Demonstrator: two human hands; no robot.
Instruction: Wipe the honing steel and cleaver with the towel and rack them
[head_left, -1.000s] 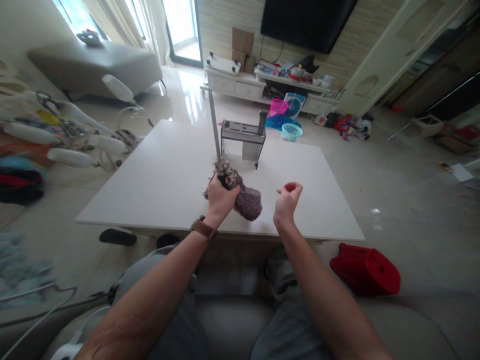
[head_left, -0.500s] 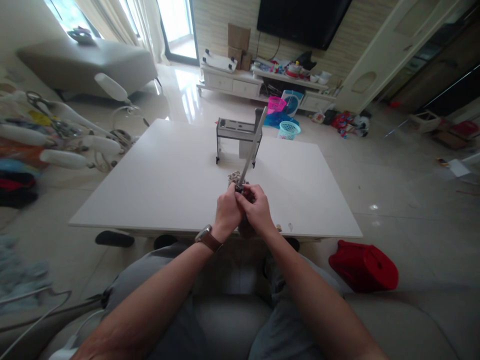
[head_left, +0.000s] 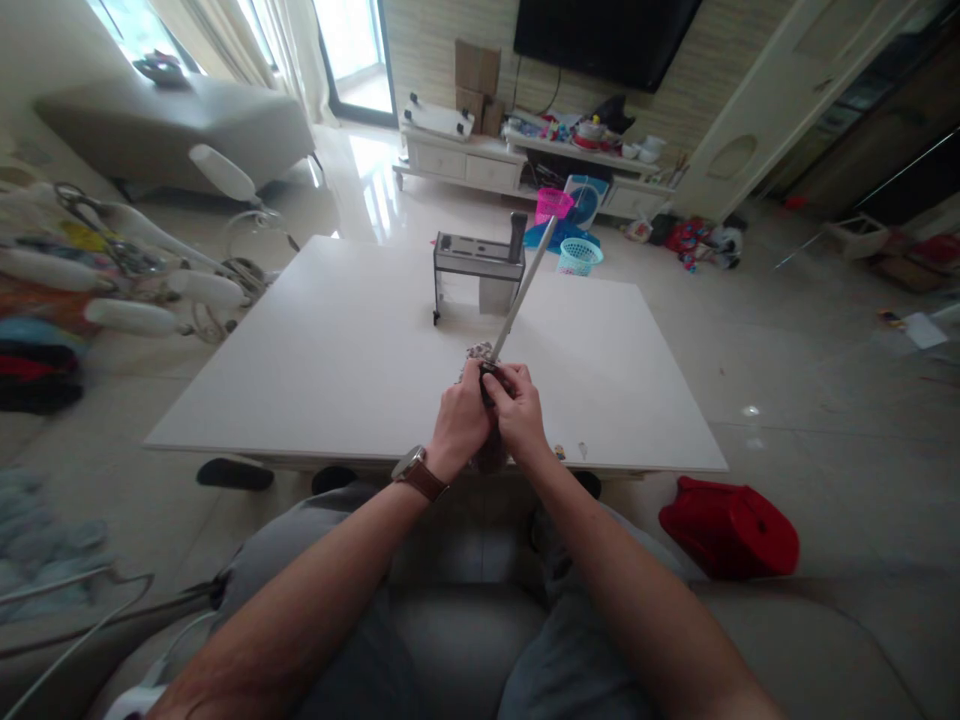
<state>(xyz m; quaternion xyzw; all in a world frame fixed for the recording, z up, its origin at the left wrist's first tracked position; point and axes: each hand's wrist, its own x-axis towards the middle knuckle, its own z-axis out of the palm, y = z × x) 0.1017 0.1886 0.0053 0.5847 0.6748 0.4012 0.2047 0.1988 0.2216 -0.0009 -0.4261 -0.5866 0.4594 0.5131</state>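
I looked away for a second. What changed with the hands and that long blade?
The right hand, free a second ago, has joined the left hand on the blade's handle and the cloth. The blade has swung from leaning left to leaning right. The rack on the table has not moved.

Bright daylight from windows (head_left: 352, 45) at eleven o'clock glares on the floor (head_left: 360, 190); wide-angle edges bend, left clutter (head_left: 45, 330) blurred.
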